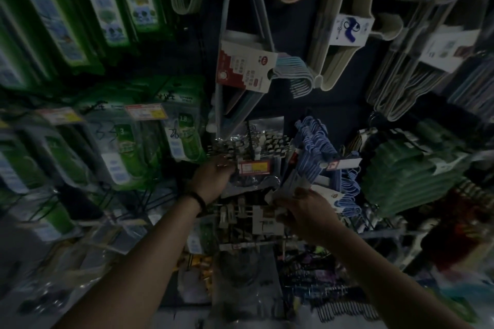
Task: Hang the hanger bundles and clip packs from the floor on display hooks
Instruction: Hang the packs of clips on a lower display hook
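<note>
Blue plastic marks the hanger bundle [311,165] in the head view, a tight sheaf of thin hangers with a white card at its lower end. It is held up against the display wall, right of centre, tilted so its top leans to the left. The right hand [307,212] grips it from below, fingers and thumb curled round the lower end at the card. More blue hangers [347,189] hang just beside it on the right; whether the held bundle sits on a hook cannot be told in the dark, smeared picture.

Left of the bundle hangs a clip pack [256,139], a clear bag of pale clips with a red and yellow price tag [254,168] in front of its lower part. The left hand [213,177], with a dark band [199,199] on the wrist, reaches up to that pack, its fingers bent round the left edge, touching it just beside the tag.

Below both hands, more pale clips [240,214] hang in a row. Green packs [128,152] fill the wall on the left. A stack of green hangers [406,168] sits at the right. Above, pale hangers [336,43] hang, and a red and white card [240,67] wraps another set.
</note>
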### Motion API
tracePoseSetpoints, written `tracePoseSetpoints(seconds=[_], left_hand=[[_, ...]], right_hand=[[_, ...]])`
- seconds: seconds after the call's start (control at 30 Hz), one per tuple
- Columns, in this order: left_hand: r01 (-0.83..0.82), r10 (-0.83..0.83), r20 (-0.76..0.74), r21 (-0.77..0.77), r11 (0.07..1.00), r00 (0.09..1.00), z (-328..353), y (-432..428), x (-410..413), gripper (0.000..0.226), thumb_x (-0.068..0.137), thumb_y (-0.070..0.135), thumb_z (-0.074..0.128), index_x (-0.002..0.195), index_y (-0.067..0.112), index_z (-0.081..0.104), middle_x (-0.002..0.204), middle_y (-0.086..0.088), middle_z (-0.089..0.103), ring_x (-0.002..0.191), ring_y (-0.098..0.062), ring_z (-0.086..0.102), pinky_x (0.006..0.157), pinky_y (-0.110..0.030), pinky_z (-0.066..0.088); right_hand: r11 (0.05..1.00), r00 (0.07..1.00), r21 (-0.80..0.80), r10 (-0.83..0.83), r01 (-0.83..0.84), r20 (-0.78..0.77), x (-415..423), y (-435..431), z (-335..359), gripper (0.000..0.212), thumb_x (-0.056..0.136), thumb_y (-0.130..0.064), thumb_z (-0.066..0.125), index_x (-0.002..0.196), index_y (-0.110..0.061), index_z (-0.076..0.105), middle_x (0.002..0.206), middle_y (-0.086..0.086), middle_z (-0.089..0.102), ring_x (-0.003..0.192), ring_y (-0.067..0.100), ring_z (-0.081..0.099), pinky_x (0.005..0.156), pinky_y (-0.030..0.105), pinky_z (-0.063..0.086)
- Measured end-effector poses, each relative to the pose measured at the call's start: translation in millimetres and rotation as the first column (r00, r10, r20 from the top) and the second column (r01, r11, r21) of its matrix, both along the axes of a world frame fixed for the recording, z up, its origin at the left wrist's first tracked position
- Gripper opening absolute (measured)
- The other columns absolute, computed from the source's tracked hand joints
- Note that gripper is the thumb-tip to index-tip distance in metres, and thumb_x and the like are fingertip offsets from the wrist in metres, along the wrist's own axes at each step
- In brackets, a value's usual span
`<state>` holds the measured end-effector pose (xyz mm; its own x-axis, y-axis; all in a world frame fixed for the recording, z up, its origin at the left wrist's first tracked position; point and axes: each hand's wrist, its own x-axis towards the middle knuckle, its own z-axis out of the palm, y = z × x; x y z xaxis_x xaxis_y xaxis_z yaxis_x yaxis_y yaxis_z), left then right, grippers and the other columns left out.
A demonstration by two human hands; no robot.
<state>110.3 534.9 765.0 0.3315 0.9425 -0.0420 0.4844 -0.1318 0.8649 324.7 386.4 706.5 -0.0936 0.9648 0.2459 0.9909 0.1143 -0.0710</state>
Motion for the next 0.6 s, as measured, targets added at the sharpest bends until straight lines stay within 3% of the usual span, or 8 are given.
tracePoseSetpoints(seconds=[0.07, 0.13, 0.23, 0.3, 0.4, 0.47, 0.6], left_hand=[[0.047, -0.045, 0.025, -0.065, 0.997, 0.999, -7.8, 4.0, 12.6, 0.013, 0.099, 0.025, 0.068, 0.105, 0.019, 0.078, 0.111, -0.005, 0.076, 0.104, -0.023, 0.071, 0.096, -0.042, 0.056], [0.007, 0.025, 0.199, -0.156, 0.988, 0.980, -13.7, 3.6, 20.0, 0.010, 0.098, 0.021, 0.072, 0.107, 0.018, 0.076, 0.116, -0.011, 0.077, 0.105, -0.025, 0.074, 0.098, -0.048, 0.059], [-0.040, 0.088, 0.399, -0.126, 0.991, 0.913, -17.0, -1.9, 21.4, 0.019, 0.090, 0.005, 0.080, 0.102, 0.018, 0.072, 0.096, 0.007, 0.078, 0.089, -0.003, 0.075, 0.078, -0.022, 0.061], [0.019, -0.030, 0.297, 0.040, 0.999, 0.954, -21.7, 0.0, 14.3, 0.034, 0.084, 0.008, 0.086, 0.110, 0.022, 0.068, 0.095, 0.013, 0.076, 0.087, 0.006, 0.072, 0.076, -0.013, 0.056], [0.141, -0.145, 0.000, 0.226, 0.964, 0.989, -19.7, 1.4, 4.0, 0.059, 0.076, 0.022, 0.094, 0.126, 0.027, 0.064, 0.094, 0.016, 0.071, 0.090, 0.009, 0.069, 0.080, -0.013, 0.055], [0.167, -0.156, -0.061, 0.274, 0.947, 0.986, -15.7, 1.5, 3.5, 0.053, 0.075, 0.021, 0.094, 0.122, 0.025, 0.068, 0.094, 0.018, 0.069, 0.088, 0.014, 0.066, 0.076, -0.009, 0.050], [0.137, -0.099, -0.118, 0.376, 0.916, 0.988, -7.3, -1.3, 8.2, 0.023, 0.088, 0.031, 0.084, 0.109, 0.031, 0.074, 0.086, 0.020, 0.068, 0.083, 0.011, 0.065, 0.070, -0.003, 0.045]], right_hand=[[0.999, 1.000, 0.019, 0.029, -0.029, -0.006, 6.1, 6.1, -4.4, 0.031, 0.091, -0.043, 0.073, 0.120, -0.033, 0.074, 0.098, -0.001, 0.072, 0.090, 0.021, 0.068, 0.072, 0.028, 0.035], [0.999, 0.999, 0.004, 0.048, -0.048, -0.002, 13.1, 14.3, -11.0, 0.029, 0.096, -0.044, 0.059, 0.119, -0.034, 0.073, 0.101, -0.004, 0.073, 0.097, 0.019, 0.065, 0.076, 0.028, 0.036], [0.997, 0.998, -0.034, 0.065, -0.064, 0.026, 22.3, 23.6, -18.0, 0.033, 0.098, -0.049, 0.048, 0.121, -0.036, 0.068, 0.108, -0.009, 0.072, 0.101, 0.016, 0.063, 0.085, 0.029, 0.047], [0.996, 0.996, -0.019, 0.084, -0.083, 0.020, 26.0, 28.7, -20.3, 0.028, 0.099, -0.048, 0.051, 0.120, -0.037, 0.067, 0.108, -0.007, 0.071, 0.100, 0.018, 0.063, 0.086, 0.032, 0.048], [0.992, 0.992, 0.022, 0.121, -0.121, 0.023, 26.4, 35.9, -20.0, 0.025, 0.101, -0.045, 0.056, 0.122, -0.038, 0.067, 0.109, -0.004, 0.071, 0.105, 0.022, 0.062, 0.088, 0.036, 0.047], [0.986, 0.984, -0.006, 0.164, -0.164, 0.065, 28.7, 41.7, -23.7, 0.027, 0.100, -0.044, 0.055, 0.125, -0.037, 0.064, 0.113, -0.006, 0.074, 0.111, 0.021, 0.062, 0.091, 0.040, 0.050], [0.958, 0.957, 0.042, 0.281, -0.284, 0.067, 32.2, 48.7, -38.3, 0.032, 0.088, -0.036, 0.079, 0.118, -0.031, 0.068, 0.102, -0.005, 0.076, 0.100, 0.024, 0.067, 0.078, 0.040, 0.059]])
